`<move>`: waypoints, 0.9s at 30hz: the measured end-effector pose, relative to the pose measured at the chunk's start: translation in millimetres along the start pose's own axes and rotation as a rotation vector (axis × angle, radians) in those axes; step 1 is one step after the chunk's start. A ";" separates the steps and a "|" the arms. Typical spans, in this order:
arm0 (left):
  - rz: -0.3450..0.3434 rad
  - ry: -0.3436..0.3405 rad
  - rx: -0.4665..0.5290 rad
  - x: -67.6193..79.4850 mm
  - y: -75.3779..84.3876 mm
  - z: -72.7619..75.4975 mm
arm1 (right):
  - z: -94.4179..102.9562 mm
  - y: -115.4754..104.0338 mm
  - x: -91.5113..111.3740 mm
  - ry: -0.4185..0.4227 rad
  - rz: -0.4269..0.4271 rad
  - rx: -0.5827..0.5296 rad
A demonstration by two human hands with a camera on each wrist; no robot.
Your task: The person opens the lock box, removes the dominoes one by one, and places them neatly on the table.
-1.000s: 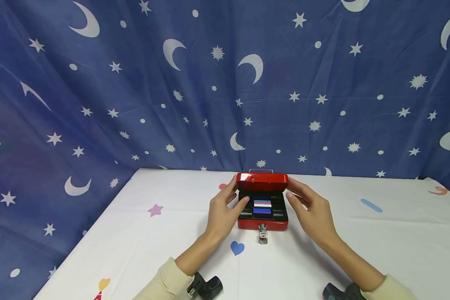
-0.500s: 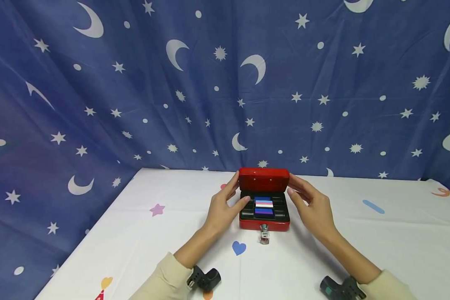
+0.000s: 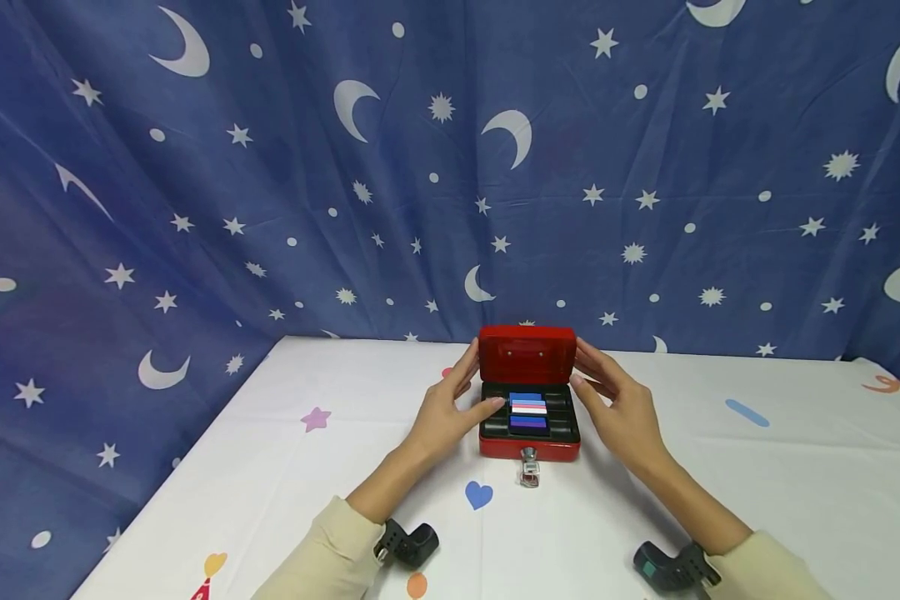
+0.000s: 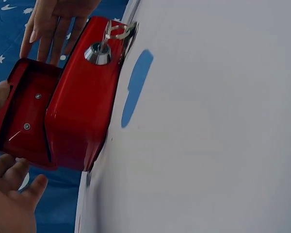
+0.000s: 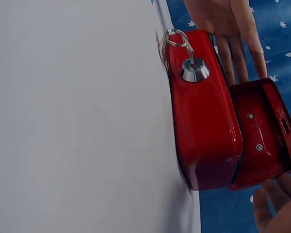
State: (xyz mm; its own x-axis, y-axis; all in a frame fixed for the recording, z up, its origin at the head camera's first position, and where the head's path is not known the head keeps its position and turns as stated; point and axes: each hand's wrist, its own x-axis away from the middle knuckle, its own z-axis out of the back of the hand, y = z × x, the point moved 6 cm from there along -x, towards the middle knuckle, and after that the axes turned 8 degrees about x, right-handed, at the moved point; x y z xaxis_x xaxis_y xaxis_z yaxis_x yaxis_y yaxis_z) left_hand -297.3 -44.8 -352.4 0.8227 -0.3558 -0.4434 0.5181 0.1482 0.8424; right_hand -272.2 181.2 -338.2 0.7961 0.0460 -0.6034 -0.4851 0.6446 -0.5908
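A red cash box stands on the white table with its lid raised. In its black tray lie small blocks with blue, pink, white and purple stripes. Keys on a ring hang from the front lock. My left hand touches the lid's left side with extended fingers, its thumb over the tray's left part. My right hand touches the lid's right side likewise, thumb beside the box's right edge. Both wrist views show fingertips at the lid's sides; neither shows the tray.
The white tablecloth bears printed shapes, among them a blue heart and a purple star. Behind the table hangs a blue curtain with moons and stars. A black camera mount is worn on each wrist.
The lid has swung up and back from partly raised to nearly upright, with both hands following at its sides. More of its inner face and of the striped blocks shows now.
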 end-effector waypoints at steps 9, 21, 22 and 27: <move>0.130 -0.088 0.051 -1.5 -14.1 -0.3 | -7.7 7.5 -0.6 -0.102 0.007 -0.020; 0.214 -0.202 -0.002 1.7 -26.0 -4.0 | -17.1 18.1 2.1 -0.259 -0.023 0.029; 0.213 -0.206 0.008 1.7 -27.0 -4.5 | -17.9 19.0 2.5 -0.272 -0.025 0.026; 0.197 -0.227 0.066 2.1 -30.1 -5.8 | -20.7 22.6 4.4 -0.324 -0.031 -0.004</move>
State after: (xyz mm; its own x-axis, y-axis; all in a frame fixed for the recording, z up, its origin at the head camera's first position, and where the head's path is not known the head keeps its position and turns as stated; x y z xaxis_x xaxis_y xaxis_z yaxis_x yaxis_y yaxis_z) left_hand -309.8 -44.7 -380.4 0.8289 -0.5241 -0.1957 0.3308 0.1771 0.9269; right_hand -287.2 180.1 -365.3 0.8838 0.2676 -0.3837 -0.4599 0.6469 -0.6083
